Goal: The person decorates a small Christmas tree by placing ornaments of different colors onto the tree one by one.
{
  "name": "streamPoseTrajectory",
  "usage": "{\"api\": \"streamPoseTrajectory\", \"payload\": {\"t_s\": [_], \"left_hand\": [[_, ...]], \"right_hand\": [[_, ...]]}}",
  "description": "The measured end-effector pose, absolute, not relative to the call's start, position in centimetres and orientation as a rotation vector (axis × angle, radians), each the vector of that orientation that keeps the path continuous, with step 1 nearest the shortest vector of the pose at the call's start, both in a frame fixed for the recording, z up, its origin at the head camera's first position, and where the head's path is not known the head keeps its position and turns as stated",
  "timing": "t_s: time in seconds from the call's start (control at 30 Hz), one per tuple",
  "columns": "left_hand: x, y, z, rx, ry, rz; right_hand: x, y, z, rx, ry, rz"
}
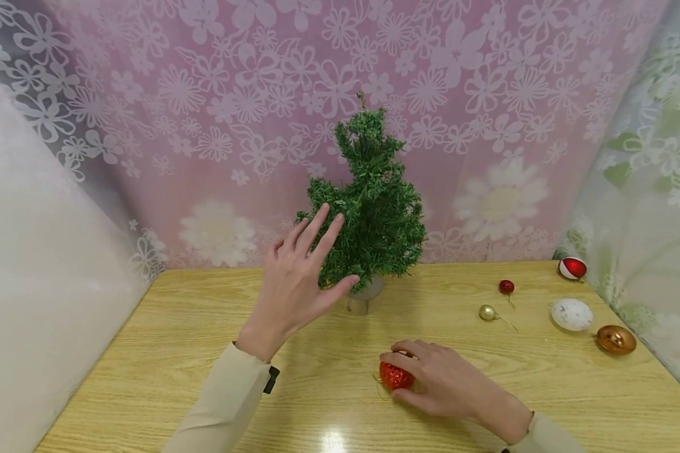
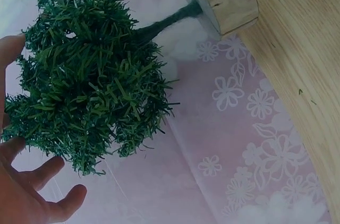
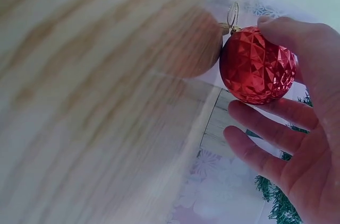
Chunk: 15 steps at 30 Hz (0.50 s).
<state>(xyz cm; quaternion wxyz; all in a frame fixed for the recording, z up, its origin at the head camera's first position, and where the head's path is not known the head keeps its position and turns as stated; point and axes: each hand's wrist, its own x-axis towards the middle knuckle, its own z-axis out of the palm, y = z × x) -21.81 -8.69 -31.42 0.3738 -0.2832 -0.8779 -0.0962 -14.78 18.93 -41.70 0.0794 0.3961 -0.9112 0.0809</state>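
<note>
A small artificial Christmas tree (image 1: 376,195) stands upright at the back of the table on a round wooden base (image 2: 234,3). My left hand (image 1: 291,277) is raised at its left side, fingers spread, with the fingertips overlapping the green branches in the head view. In the left wrist view those fingers reach around the edge of the foliage. Low over the front of the table, my right hand (image 1: 456,380) holds a red faceted Christmas bauble (image 3: 256,67) between thumb and fingers. Its thin gold hanging loop (image 3: 232,16) sticks out past the thumb.
On the table's right side lie a small gold bauble (image 1: 487,313), a small dark red bauble (image 1: 506,287), a white speckled bauble (image 1: 572,314), a copper-coloured bauble (image 1: 616,340) and a red-and-white bauble (image 1: 573,268). A pink floral curtain (image 1: 249,126) hangs behind the table.
</note>
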Motion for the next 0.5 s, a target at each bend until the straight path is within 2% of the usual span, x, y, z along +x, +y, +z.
{"api": "streamPoseTrajectory", "payload": {"t_s": [0.5], "left_hand": [[-22.22, -7.93, -31.33, -0.696, -2.223, -0.229]], "right_hand": [[-14.92, 19.63, -41.77, 1.142, -2.643, 0.328]]}}
